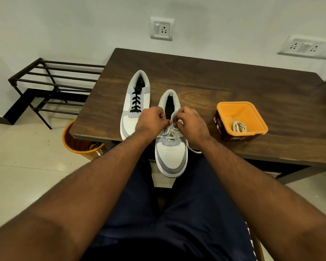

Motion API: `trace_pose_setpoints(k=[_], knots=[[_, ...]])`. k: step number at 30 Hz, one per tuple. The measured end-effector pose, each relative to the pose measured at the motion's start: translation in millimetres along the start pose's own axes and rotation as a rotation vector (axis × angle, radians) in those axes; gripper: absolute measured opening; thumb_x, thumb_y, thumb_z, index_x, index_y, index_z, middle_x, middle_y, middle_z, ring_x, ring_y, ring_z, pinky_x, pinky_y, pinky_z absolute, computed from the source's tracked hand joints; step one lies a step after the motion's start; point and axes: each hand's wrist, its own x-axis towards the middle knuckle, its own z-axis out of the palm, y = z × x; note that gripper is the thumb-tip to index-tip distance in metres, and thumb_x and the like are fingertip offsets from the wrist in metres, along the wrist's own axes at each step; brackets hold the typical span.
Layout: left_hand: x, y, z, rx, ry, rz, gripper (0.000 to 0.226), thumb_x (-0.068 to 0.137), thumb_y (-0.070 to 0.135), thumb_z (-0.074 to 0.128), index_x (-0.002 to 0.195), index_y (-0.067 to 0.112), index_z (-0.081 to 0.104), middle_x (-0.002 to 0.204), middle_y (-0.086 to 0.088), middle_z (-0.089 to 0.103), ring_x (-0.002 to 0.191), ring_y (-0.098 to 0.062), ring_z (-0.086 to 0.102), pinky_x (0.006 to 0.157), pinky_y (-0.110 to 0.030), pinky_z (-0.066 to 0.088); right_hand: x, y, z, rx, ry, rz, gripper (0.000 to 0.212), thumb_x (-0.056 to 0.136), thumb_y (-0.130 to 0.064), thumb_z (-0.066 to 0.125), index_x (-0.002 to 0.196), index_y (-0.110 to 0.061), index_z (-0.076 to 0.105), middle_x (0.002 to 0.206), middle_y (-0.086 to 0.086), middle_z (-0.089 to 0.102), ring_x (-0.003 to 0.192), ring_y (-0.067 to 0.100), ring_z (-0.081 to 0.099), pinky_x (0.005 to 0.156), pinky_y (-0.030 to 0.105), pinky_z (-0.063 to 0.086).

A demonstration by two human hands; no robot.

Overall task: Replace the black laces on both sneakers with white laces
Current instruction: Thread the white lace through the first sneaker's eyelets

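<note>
1. At the far left we see a black rack [51,87] on the floor by the wall, and an orange bucket [72,140] tucked under the table's front left corner.
2. On the wooden table [224,80], near its left edge, lies the left sneaker [134,102] with its black lace [136,100] threaded in.
3. Our left hand [151,120] has its fingers curled, pinching the white lace [170,132] at the upper eyelets of the right sneaker [170,147].
4. That sneaker lies just beside the first; its toe hangs over the table's front edge.
5. Our right hand [190,123] pinches the same lace from the other side; one loose end trails along the front edge.
6. Toward the right, an orange tub [252,112] holds a coiled spare lace [239,127].
</note>
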Motion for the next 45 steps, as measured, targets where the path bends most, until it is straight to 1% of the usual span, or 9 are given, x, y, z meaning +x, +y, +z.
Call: trace_pose_setpoints(k=[5, 13, 20, 28, 35, 38, 40, 42, 45], knots=[[0, -1, 2, 0.007, 0.013, -0.004, 0.023, 0.079, 0.028, 0.080, 0.070, 0.015, 0.062, 0.070, 0.002, 0.067, 0.068, -0.013, 0.064, 0.071, -0.033, 0.056, -3, 5, 0, -0.066, -0.049, -0.071, 0.015, 0.093, -0.021, 0.060, 0.103, -0.013, 0.068, 0.110, 0.002, 0.056, 0.101, 0.019, 0.050, 0.084, 0.035, 0.050], [1, -2, -1, 0.022, -0.018, 0.015, 0.027, 0.080, 0.031, 0.079, 0.069, 0.015, 0.060, 0.070, 0.001, 0.068, 0.070, -0.015, 0.064, 0.070, -0.035, 0.055, -2, 25, -16, -0.048, 0.028, 0.102, 0.009, 0.096, -0.017, 0.051, 0.097, -0.012, 0.059, 0.101, 0.003, 0.050, 0.090, 0.015, 0.047, 0.075, 0.031, 0.045], [0, 0, 0, -0.013, -0.007, 0.010, 0.029, 0.079, 0.032, 0.081, 0.070, 0.013, 0.061, 0.067, 0.003, 0.068, 0.068, -0.013, 0.065, 0.073, -0.037, 0.057, -8, 18, -12, -0.004, -0.051, 0.030, 0.027, 0.090, -0.020, 0.065, 0.116, -0.016, 0.059, 0.117, 0.002, 0.053, 0.109, 0.016, 0.048, 0.087, 0.028, 0.043], [-2, -2, -1, 0.015, 0.009, 0.016, 0.034, 0.077, 0.040, 0.080, 0.069, 0.014, 0.060, 0.062, 0.006, 0.066, 0.065, -0.009, 0.063, 0.065, -0.031, 0.053, -7, 11, 3, 0.016, -0.044, 0.015, 0.008, 0.097, -0.021, 0.052, 0.097, -0.017, 0.059, 0.097, 0.000, 0.057, 0.081, 0.016, 0.055, 0.068, 0.034, 0.050], [-2, -6, 0, 0.022, 0.016, 0.019, 0.032, 0.076, 0.043, 0.079, 0.070, 0.016, 0.063, 0.073, 0.004, 0.070, 0.093, -0.013, 0.067, 0.079, -0.037, 0.056, -12, 12, 3, 0.124, -0.024, 0.183, 0.011, 0.096, -0.019, 0.053, 0.085, -0.017, 0.056, 0.083, -0.001, 0.058, 0.077, 0.017, 0.054, 0.069, 0.035, 0.046], [-9, -6, -2, -0.023, -0.010, 0.063, 0.020, 0.083, 0.037, 0.074, 0.082, 0.019, 0.065, 0.080, 0.005, 0.069, 0.084, -0.013, 0.065, 0.080, -0.039, 0.056, -15, 8, 7, 0.219, 0.034, 0.248, 0.005, 0.093, -0.015, 0.059, 0.097, -0.015, 0.061, 0.097, 0.002, 0.062, 0.088, 0.017, 0.058, 0.079, 0.038, 0.052], [-21, -10, 2, -0.101, -0.011, 0.094, 0.021, 0.089, 0.033, 0.067, 0.109, 0.025, 0.063, 0.093, 0.005, 0.068, 0.088, -0.012, 0.063, 0.083, -0.039, 0.056, -26, 5, 10, 0.293, 0.115, 0.275, 0.023, 0.091, -0.016, 0.062, 0.113, -0.014, 0.059, 0.114, 0.003, 0.058, 0.101, 0.016, 0.056, 0.084, 0.034, 0.051], [-39, -16, 13, -0.183, 0.021, 0.096, 0.043, 0.094, 0.028, 0.061, 0.135, 0.028, 0.050, 0.110, 0.000, 0.066, 0.103, -0.016, 0.062, 0.090, -0.032, 0.052, -40, 4, 15, 0.323, 0.152, 0.294, 0.021, 0.090, -0.019, 0.064, 0.110, -0.014, 0.058, 0.108, 0.002, 0.059, 0.096, 0.014, 0.056, 0.081, 0.033, 0.050], [-62, -20, 34, -0.284, 0.091, 0.082, 0.050, 0.094, 0.015, 0.060, 0.142, 0.018, 0.047, 0.128, -0.004, 0.064, 0.117, -0.015, 0.060, 0.095, -0.022, 0.046, -52, 7, 24, 0.424, 0.087, 0.315, 0.009, 0.089, -0.018, 0.065, 0.093, -0.010, 0.064, 0.089, 0.001, 0.063, 0.084, 0.017, 0.058, 0.078, 0.041, 0.052]])
